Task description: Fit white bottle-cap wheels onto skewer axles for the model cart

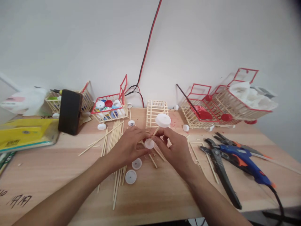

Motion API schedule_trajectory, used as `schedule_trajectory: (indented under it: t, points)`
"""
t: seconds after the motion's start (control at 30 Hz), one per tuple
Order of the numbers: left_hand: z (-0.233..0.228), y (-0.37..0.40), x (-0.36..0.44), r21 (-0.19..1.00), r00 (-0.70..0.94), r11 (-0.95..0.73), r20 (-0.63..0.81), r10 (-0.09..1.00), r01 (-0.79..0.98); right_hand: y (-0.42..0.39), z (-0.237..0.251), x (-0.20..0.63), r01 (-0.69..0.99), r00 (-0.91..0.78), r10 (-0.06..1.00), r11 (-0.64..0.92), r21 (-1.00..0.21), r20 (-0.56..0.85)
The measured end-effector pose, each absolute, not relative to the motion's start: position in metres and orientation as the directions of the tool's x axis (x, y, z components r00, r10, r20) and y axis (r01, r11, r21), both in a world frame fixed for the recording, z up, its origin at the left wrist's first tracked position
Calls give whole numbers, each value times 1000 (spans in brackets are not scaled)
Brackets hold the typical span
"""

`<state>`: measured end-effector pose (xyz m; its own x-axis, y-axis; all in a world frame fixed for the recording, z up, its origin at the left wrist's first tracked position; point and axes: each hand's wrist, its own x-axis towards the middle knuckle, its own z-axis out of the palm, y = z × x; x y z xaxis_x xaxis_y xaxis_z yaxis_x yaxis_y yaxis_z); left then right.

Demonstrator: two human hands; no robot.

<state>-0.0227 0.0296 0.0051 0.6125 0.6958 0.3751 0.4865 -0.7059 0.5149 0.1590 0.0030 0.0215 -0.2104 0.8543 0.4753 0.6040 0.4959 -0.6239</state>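
Over the middle of the table, my left hand (128,144) is closed, its fingers pinching a white bottle cap (149,143). My right hand (175,149) grips a short wooden stick (155,131) that carries a larger-looking white cap (163,120) at its upper end. The stick's lower end meets the cap in my left fingers; whether it is fixed there I cannot tell. Below my left hand lie two loose white caps (131,176). Loose sticks (152,160) lie under my hands. Just behind them stands a small stick frame (157,108), partly covered by the raised cap.
Bundled wooden sticks (115,141) lie to the left. Along the wall stand a stick cart of bottle caps (109,108), other red-trimmed carts (199,113) and a phone (70,111). At right are pliers (221,172) and a blue glue gun (246,161) with its cord.
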Motion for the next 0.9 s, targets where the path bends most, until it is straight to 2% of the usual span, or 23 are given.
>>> schedule_trajectory:
  t: [0.33,0.73,0.9]
  points:
    - [4,29,-20,593,536,-682,441,720,428,3,23,159,592,-203,858,492,-638,473]
    - [2,28,-19,563,560,-686,415,717,461,4,22,157,562,-216,872,478,-675,438]
    - [1,31,-21,534,592,-712,415,691,457,5,22,159,550,-232,854,511,-661,467]
